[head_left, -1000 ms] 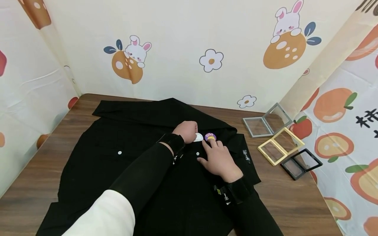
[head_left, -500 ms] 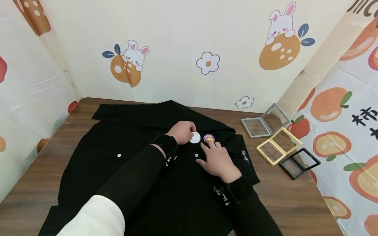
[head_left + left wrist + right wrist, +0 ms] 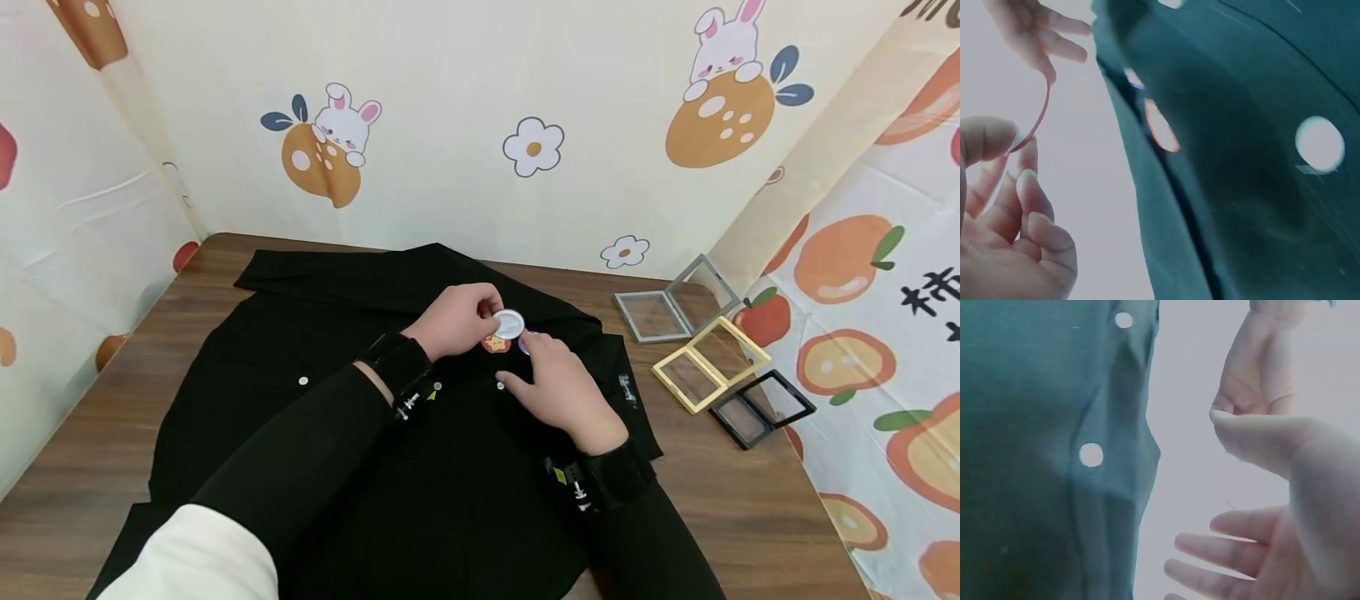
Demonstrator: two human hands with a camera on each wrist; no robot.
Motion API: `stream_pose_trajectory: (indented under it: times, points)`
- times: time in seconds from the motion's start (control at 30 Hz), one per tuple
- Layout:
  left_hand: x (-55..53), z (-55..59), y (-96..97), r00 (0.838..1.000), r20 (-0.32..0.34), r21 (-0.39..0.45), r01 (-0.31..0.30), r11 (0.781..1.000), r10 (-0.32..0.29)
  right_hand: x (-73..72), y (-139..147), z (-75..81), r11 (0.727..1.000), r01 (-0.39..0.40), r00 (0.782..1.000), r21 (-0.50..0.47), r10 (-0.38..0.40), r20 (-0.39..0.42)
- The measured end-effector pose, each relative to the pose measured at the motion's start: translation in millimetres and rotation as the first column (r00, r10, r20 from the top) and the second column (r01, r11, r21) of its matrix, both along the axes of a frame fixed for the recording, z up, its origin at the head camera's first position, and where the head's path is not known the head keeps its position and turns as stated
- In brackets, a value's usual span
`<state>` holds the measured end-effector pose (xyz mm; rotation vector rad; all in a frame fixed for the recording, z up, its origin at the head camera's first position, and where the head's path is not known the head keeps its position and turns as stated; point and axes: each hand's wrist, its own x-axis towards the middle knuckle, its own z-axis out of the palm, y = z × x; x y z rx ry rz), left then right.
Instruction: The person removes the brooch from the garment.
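Note:
My left hand (image 3: 459, 321) pinches a round badge (image 3: 509, 324), its pale side with a silvery rim facing up. From the side in the left wrist view, the badge (image 3: 1042, 119) looks thin and reddish along its edge. My right hand (image 3: 558, 387) reaches toward it with fingers mostly straight, and a fingertip meets the badge's far edge. Below lies a black shirt (image 3: 450, 483) with white buttons. A red-and-yellow badge (image 3: 496, 343) rests on the shirt, partly under the held one. Beside it is a purple badge (image 3: 522, 342), mostly covered by my right fingers.
On the wooden table (image 3: 720, 517), to the right, three hinged clear-windowed frames stand partly unfolded: a grey one (image 3: 655, 317), a yellow one (image 3: 693, 375) and a black one (image 3: 750, 425). Printed curtains (image 3: 442, 108) close off the back and sides.
My left hand has raised the pale badge off the shirt and slightly rightward, so the red-and-yellow badge now shows. My right hand has shifted slightly and now reaches the raised badge.

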<state>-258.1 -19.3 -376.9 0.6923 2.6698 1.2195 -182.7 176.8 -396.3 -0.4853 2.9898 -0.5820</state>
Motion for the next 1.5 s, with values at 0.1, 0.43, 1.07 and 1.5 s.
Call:
stream_pose_trajectory:
  times: [0.1, 0.43, 1.07, 1.5]
  points:
    - [5.1, 8.3, -2.0, 0.999, -0.011, 0.095, -0.037, 0.995, 0.038, -0.2, -2, 9.2, 0.990, 0.019, 0.998, -0.138, -0.027, -0.052]
    - [29.2, 31.9, -12.0, 0.993, -0.021, 0.308, -0.104, 0.946, 0.116, 6.2, -9, 34.6, 0.897, 0.008, 0.984, -0.441, -0.087, -0.158]
    - [84.8, 35.6, -36.5, 0.985, -0.084, 0.447, -0.100, 0.889, 0.153, 20.5, -29, 46.0, 0.726, -0.125, 0.982, -0.677, -0.006, -0.188]
    - [111.1, 56.1, -44.5, 0.993, -0.095, 0.469, -0.023, 0.883, 0.077, 28.6, -22, 49.8, 0.526, -0.266, 0.964, -0.808, 0.141, -0.225]
